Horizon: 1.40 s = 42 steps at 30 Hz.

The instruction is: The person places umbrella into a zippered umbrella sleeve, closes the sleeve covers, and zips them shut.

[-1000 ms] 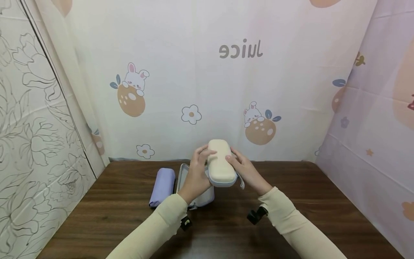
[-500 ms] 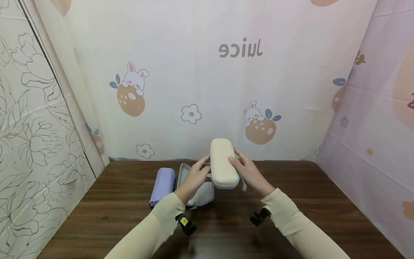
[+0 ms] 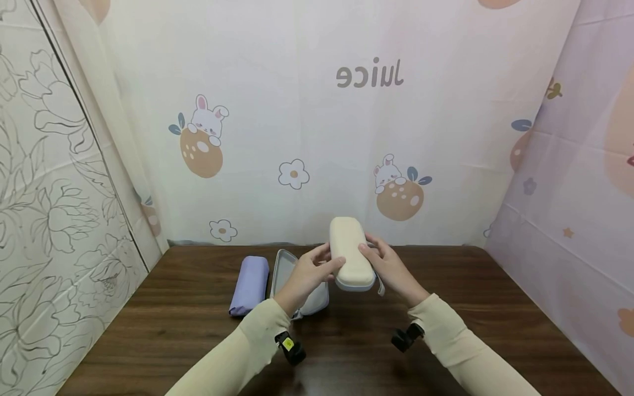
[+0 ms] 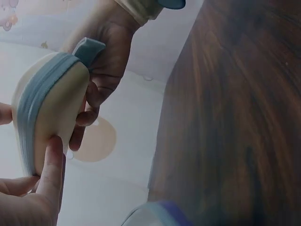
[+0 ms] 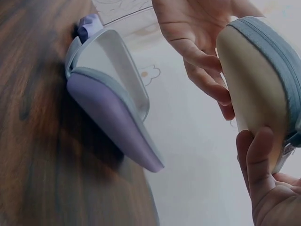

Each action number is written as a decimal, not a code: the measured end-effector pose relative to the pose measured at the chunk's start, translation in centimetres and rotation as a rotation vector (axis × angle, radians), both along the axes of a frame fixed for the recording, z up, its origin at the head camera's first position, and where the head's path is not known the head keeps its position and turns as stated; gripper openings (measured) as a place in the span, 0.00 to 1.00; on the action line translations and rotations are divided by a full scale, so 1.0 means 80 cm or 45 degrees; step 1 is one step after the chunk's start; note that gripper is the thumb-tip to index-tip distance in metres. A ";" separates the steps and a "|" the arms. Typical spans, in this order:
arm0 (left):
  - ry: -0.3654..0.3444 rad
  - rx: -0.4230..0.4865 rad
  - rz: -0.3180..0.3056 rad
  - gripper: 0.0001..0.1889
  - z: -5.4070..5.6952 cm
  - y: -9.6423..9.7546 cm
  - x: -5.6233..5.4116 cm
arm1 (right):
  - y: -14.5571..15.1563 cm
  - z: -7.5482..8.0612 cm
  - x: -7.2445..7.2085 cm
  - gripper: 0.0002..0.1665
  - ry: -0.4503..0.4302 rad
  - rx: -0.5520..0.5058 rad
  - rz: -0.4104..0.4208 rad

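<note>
Nearest to the viewer, two cream sleeves are coming in from the lower edge, and each wrist is carrying a small black camera. Beyond the sleeves, both hands are holding one cream case in the air above the desk. The left hand is keeping its grip partly closed: its thumb is pressing on the top near the close end, and its other fingers are touching the left side. The right hand is also having its grip partly closed, with the thumb lying on the top and the fingers supporting the right side. The case is standing tilted, and a grey-blue zip band is running around its edge. A short strap is hanging beside the right hand.

Behind the left hand, a second case, purple outside and pale inside, is lying open on the desk. Just to the left of it, a purple bundle is lying lengthwise. At the far side, a white cloth is hanging behind the desk, showing rabbits, fruits, flowers and the word "Juice" in mirror writing.
</note>
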<state>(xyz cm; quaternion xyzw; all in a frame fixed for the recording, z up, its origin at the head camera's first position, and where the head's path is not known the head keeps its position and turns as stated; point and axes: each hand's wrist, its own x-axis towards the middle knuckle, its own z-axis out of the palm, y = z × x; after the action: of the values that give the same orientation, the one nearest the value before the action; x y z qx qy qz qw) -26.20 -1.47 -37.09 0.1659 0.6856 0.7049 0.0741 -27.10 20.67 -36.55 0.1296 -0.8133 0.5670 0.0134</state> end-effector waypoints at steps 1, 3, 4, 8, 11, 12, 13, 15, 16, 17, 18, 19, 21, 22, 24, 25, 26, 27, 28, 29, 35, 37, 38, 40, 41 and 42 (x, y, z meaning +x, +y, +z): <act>-0.005 0.006 -0.001 0.40 -0.002 0.002 0.000 | 0.002 -0.001 0.000 0.45 -0.005 0.004 -0.001; -0.022 0.016 0.003 0.39 -0.006 0.006 0.002 | 0.005 -0.005 0.001 0.45 -0.021 0.006 -0.003; -0.037 0.024 0.005 0.39 -0.008 0.009 0.002 | 0.007 -0.007 0.001 0.44 -0.028 0.009 -0.006; -0.083 0.037 0.012 0.39 -0.015 0.020 0.006 | 0.015 -0.017 0.001 0.44 -0.045 0.050 -0.031; -0.112 0.045 0.002 0.39 -0.020 0.029 0.009 | 0.022 -0.023 0.002 0.44 -0.040 0.096 -0.062; -0.111 0.040 0.001 0.39 -0.021 0.031 0.011 | 0.024 -0.024 0.002 0.44 -0.043 0.105 -0.069; -0.111 0.038 0.000 0.39 -0.023 0.034 0.012 | 0.026 -0.026 0.002 0.44 -0.051 0.111 -0.072; -0.113 0.031 0.000 0.39 -0.026 0.038 0.015 | 0.029 -0.029 0.004 0.44 -0.077 0.109 -0.078; -0.109 0.023 0.003 0.40 -0.028 0.040 0.016 | 0.031 -0.030 0.004 0.44 -0.097 0.103 -0.082; -0.110 0.013 0.009 0.40 -0.029 0.042 0.017 | 0.032 -0.032 0.005 0.45 -0.119 0.095 -0.080; -0.111 0.000 0.011 0.41 -0.031 0.044 0.018 | 0.034 -0.034 0.006 0.45 -0.140 0.092 -0.080; -0.117 -0.004 0.011 0.42 -0.033 0.046 0.020 | 0.035 -0.036 0.006 0.46 -0.152 0.098 -0.078; -0.129 -0.001 0.000 0.44 -0.037 0.049 0.021 | 0.037 -0.039 0.007 0.46 -0.165 0.110 -0.086; -0.129 0.001 -0.006 0.45 -0.040 0.051 0.022 | 0.039 -0.041 0.008 0.47 -0.162 0.125 -0.084; -0.135 0.014 -0.017 0.45 -0.044 0.055 0.023 | 0.041 -0.045 0.008 0.48 -0.154 0.154 -0.084; -0.135 0.018 -0.015 0.45 -0.046 0.057 0.024 | 0.042 -0.047 0.008 0.48 -0.151 0.168 -0.084; -0.137 0.021 -0.014 0.44 -0.048 0.059 0.024 | 0.042 -0.048 0.008 0.48 -0.153 0.170 -0.088; -0.133 0.017 -0.013 0.44 -0.049 0.060 0.025 | 0.043 -0.050 0.008 0.48 -0.155 0.172 -0.092; -0.133 0.014 -0.011 0.43 -0.050 0.062 0.026 | 0.043 -0.052 0.008 0.48 -0.160 0.174 -0.092; -0.140 0.012 -0.006 0.43 -0.051 0.063 0.027 | 0.044 -0.054 0.008 0.48 -0.166 0.177 -0.089; -0.174 0.020 0.004 0.41 -0.058 0.071 0.031 | 0.044 -0.067 0.005 0.49 -0.194 0.193 -0.065; -0.185 0.010 0.015 0.40 -0.059 0.073 0.032 | 0.043 -0.070 0.005 0.49 -0.209 0.202 -0.062; -0.192 0.003 0.021 0.40 -0.060 0.074 0.032 | 0.042 -0.071 0.005 0.49 -0.217 0.208 -0.063; -0.211 -0.018 0.041 0.40 -0.063 0.075 0.032 | 0.041 -0.073 0.005 0.49 -0.233 0.216 -0.056; -0.216 -0.025 0.049 0.39 -0.064 0.076 0.031 | 0.040 -0.074 0.005 0.49 -0.238 0.222 -0.052; -0.222 -0.031 0.057 0.39 -0.066 0.077 0.031 | 0.039 -0.074 0.005 0.49 -0.240 0.227 -0.050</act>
<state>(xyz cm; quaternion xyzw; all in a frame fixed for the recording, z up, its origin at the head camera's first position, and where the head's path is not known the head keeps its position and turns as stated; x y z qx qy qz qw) -23.75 4.66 -42.34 0.0876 0.6885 0.7099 0.1196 -26.68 23.80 -42.45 0.0604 -0.8605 0.5018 -0.0638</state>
